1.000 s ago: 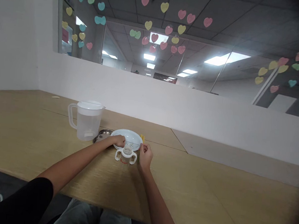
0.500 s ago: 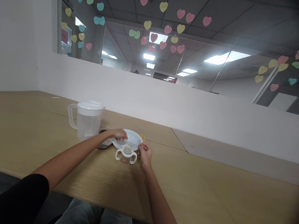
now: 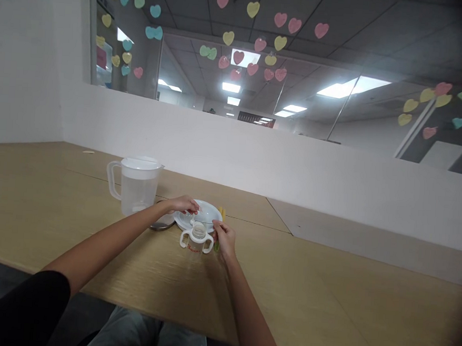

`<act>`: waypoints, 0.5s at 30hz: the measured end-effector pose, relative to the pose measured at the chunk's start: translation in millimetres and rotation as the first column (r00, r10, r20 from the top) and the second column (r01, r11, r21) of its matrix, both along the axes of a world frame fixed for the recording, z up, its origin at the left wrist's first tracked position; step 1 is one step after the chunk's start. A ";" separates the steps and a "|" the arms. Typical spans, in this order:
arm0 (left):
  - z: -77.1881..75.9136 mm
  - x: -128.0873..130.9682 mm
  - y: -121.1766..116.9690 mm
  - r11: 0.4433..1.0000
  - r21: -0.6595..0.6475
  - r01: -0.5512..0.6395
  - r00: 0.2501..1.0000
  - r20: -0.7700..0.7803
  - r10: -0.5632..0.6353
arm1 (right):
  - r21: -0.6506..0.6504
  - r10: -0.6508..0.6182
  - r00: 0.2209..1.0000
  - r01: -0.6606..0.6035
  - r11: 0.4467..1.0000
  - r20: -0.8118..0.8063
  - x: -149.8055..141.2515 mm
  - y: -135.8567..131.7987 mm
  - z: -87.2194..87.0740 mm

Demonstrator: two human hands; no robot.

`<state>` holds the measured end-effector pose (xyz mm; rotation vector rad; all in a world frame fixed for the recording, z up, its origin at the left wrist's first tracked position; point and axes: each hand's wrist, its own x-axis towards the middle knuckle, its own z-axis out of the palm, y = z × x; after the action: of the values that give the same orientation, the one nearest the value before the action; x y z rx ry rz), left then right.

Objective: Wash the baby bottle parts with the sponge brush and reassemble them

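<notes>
White plate: in the head view, it sits on the bench, just behind the cup, with both hands close to it.
Cup: it stands upright on the bench, in front of the plate. It is see-through, with a white ring, two white handles and red writing. Its round top has no lid on.
Right hand: it is at the right edge of the plate, near the cup. Its grip is pinched on a thin stick that points left, over the front of the plate.
Left hand: it is above the left part of the plate, with its fingers bent down. I cannot tell if its grip has anything in it.
Yellow thing: it pokes out just past the plate's right side.
Green thing: a little bit shows between the cup and the right hand, too small to name.
Metal dish: it is left of the plate, partly hidden by the left arm.
Big jug: it stands upright, further left, with a white lid and its handle to the left.
Window: paper hearts in pink, yellow, green and blue are on it, above the white wall.
</notes>
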<state>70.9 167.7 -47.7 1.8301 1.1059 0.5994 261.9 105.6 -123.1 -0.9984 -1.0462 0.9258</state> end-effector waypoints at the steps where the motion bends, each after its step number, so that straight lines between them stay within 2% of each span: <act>1: -1.6 -0.4 -0.3 1.000 0.016 0.002 1.000 0.008 -0.002 | -0.002 0.000 1.000 0.000 1.000 -0.007 0.3 0.8 -0.8; 5: -4.9 -1.5 -1.8 0.996 0.085 -0.006 0.999 0.054 0.001 | 0.008 -0.026 0.999 0.027 1.000 -0.045 2.8 5.1 -5.8; 10: 1.4 0.2 -3.2 0.980 0.188 -0.066 0.991 0.129 0.042 | 0.044 -0.101 0.993 0.104 0.994 -0.061 5.1 6.0 -7.3; 15: 2.2 2.6 -2.6 0.930 0.328 -0.165 0.971 0.222 0.093 | 0.213 -0.277 0.958 0.258 0.942 0.067 2.1 -6.3 1.1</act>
<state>73.5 165.1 -45.4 1.9442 1.0367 1.0926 264.0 99.3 -122.0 -0.9925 -1.0316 0.5412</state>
